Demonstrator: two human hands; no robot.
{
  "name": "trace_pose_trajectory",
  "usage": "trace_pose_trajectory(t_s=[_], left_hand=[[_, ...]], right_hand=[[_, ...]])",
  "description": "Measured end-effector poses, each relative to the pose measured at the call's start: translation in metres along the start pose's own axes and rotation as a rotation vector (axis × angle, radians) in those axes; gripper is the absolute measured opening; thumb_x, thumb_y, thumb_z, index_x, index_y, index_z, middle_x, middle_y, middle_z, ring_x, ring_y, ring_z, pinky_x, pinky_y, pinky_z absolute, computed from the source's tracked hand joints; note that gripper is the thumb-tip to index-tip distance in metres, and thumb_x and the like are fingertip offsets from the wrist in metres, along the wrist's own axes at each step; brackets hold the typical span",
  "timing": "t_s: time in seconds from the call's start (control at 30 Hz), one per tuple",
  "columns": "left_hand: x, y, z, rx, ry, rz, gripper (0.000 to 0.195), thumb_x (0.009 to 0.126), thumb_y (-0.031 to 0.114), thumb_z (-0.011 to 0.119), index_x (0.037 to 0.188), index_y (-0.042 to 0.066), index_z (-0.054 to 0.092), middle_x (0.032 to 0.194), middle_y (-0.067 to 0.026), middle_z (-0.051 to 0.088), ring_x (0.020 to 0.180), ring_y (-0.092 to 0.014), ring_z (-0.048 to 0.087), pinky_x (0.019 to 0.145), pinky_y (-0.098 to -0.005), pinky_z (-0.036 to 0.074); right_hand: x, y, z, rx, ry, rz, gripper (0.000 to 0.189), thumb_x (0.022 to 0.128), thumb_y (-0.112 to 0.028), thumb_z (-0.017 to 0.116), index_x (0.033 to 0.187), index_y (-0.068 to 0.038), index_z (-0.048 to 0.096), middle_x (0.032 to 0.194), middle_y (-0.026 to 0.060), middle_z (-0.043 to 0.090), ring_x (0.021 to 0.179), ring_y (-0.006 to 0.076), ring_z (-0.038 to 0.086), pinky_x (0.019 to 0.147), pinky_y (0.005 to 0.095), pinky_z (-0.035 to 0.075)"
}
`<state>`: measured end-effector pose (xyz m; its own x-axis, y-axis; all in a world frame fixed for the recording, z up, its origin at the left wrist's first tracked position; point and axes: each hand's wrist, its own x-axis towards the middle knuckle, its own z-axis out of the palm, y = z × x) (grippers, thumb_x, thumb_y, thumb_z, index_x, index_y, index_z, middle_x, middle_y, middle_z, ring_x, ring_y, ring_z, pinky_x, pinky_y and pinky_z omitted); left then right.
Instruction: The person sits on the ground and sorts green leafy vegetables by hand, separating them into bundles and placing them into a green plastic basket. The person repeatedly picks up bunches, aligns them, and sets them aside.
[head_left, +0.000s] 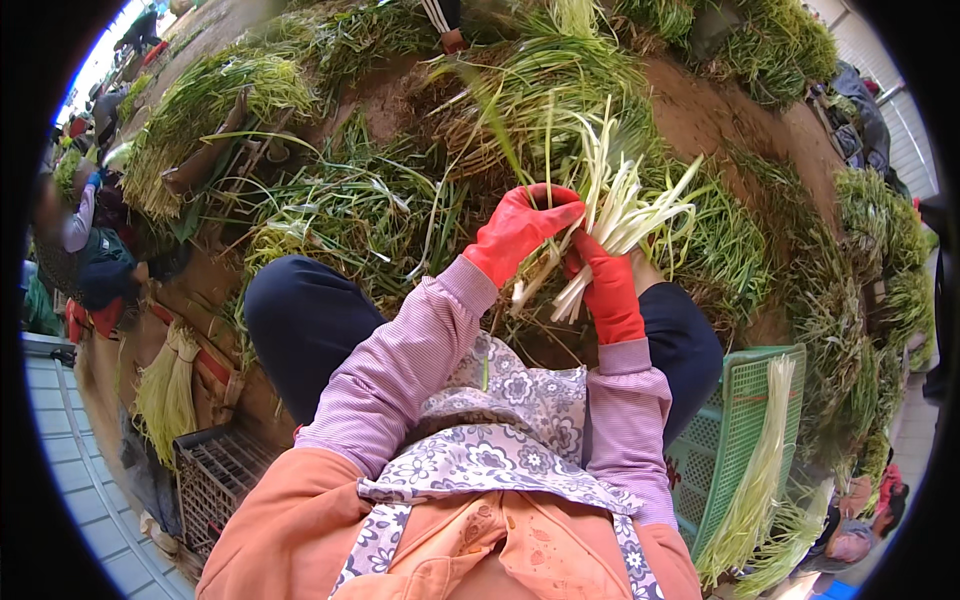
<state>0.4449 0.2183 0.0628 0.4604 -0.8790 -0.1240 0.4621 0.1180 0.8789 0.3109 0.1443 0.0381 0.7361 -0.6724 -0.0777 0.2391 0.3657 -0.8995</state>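
Both my hands wear red rubber gloves and meet in front of my knees. My right hand (609, 281) is closed around a bunch of white-stemmed leafy greens (622, 210), resembling chives or garlic greens. Its pale stems fan out above the glove, and the cut-looking white ends stick out below. Just left of the bunch, my left hand (525, 229) pinches a thin green stalk (504, 142) between thumb and fingers. Under and beyond my hands lies a large heap of unsorted greens (555, 97), with brown roots showing along its near side.
Loose leaves (360, 202) cover the ground ahead of my left knee. A green plastic crate (750, 390) at my right has a long pale bundle (757, 472) against it. At left are a dark crate (225, 480) and tied bundles (169, 390). A seated person (97, 247) is farther left.
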Motion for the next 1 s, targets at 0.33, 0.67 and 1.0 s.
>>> trace_pose_trajectory(t_s=[0.33,0.67,1.0], left_hand=[[-0.013,-0.003,-0.001,-0.265,0.044,-0.007,0.019,0.090,0.029,0.061,0.096,0.012,0.056,0.086,0.0044,0.057,0.068,-0.004,0.048,0.054,-0.0181,0.034],[-0.025,-0.001,-0.073,1.182,-0.063,0.471,0.020,0.090,0.027,0.061,0.091,0.007,0.059,0.069,-0.0145,0.059,0.059,-0.030,0.056,0.055,-0.0355,0.046],[-0.012,0.006,-0.067,0.872,-0.127,0.345,0.057,0.089,0.035,0.063,0.134,0.005,0.046,0.120,-0.0172,0.059,0.112,-0.024,0.057,0.094,-0.0337,0.046]], right_hand=[[-0.001,-0.014,0.008,0.109,0.027,0.037,0.025,0.090,-0.020,0.064,0.108,-0.003,0.062,0.082,-0.0001,0.062,0.063,0.0059,0.054,0.055,0.0199,0.045],[0.036,-0.102,-0.060,0.231,0.044,-0.183,0.028,0.096,-0.017,0.054,0.121,-0.006,0.054,0.092,0.0029,0.062,0.067,0.0082,0.056,0.060,0.0237,0.049],[0.018,-0.104,-0.070,0.345,-0.050,-0.024,0.027,0.095,-0.017,0.056,0.119,-0.005,0.056,0.111,0.0085,0.062,0.079,0.0103,0.060,0.060,0.0243,0.049]])
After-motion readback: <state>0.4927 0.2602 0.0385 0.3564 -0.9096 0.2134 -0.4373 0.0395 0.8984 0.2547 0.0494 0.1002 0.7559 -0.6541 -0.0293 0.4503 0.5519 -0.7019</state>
